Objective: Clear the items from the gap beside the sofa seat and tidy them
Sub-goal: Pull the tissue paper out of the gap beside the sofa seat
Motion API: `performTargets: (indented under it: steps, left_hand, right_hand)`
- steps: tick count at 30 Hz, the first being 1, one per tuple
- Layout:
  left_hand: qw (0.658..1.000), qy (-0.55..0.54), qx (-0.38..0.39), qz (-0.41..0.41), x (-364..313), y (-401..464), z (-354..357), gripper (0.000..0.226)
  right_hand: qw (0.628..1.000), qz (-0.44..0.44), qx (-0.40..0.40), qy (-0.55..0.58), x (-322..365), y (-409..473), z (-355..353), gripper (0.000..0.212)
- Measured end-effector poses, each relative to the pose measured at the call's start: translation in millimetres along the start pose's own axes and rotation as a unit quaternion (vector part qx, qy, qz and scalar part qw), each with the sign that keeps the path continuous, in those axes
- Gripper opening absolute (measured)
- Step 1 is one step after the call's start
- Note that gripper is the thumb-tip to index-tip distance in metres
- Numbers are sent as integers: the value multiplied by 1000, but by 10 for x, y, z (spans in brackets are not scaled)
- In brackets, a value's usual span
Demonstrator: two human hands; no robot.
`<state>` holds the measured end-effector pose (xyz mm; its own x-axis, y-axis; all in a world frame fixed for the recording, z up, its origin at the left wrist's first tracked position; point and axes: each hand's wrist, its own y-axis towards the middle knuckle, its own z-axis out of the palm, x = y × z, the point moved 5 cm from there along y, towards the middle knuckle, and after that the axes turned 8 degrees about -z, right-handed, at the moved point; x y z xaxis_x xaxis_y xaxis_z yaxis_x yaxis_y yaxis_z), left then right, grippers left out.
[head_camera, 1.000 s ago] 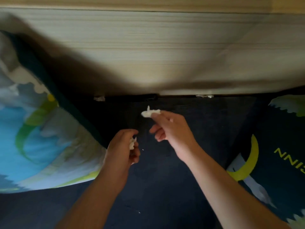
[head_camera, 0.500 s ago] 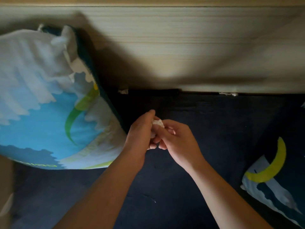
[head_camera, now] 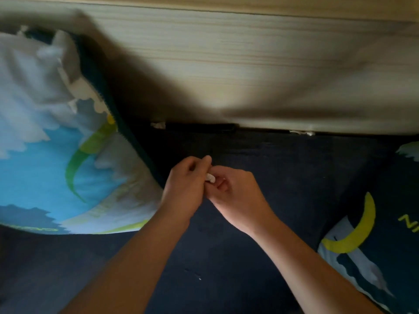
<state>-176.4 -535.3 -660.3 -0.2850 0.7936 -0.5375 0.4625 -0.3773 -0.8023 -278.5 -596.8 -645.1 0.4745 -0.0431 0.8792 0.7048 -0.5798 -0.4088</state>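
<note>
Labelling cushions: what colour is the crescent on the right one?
Yellow, on the dark navy cushion; the crescent shows in the head view, the only one.

The right hand [head_camera: 235, 191] now meets the left hand [head_camera: 186, 184], the white scrap [head_camera: 210, 177] pinched between them.

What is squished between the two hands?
A small white scrap, like crumpled tissue, is pinched between the left hand and the right hand. The head view shows it.
</note>
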Motion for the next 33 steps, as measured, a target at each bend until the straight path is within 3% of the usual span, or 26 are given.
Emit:
performTargets:
  steps: [3, 6, 10, 15, 19, 25, 33]
  left_hand:
    - [998, -51, -41, -28, 9, 112, -179, 24]
    - [988, -150, -16, -44, -19, 189, -297, 18]
    - [983, -178, -6, -41, -11, 214, -372, 16]
    - [978, -205, 9, -45, 3, 318, -511, 16]
    - [972, -229, -7, -50, 73, 379, -566, 6]
    - [969, -244, -2, -26, 174, 432, -673, 19]
    - [965, -261, -2, -25, 168, 510, -720, 24]
  right_hand:
    - [999, 13, 13, 34, 25, 103, 4, 9]
    - [998, 28, -8, 57, 12, 334, -53, 14]
    - [992, 73, -60, 89, -88, 757, 119, 16]
    - [989, 72, -86, 96, -136, 1316, 592, 27]
    - [977, 130, -84, 149, -277, 1656, 885, 28]
    - [983, 136, -114, 40, -387, 1989, 1034, 32]
    - [964, 190, -182, 40, -455, 2041, 1045, 32]
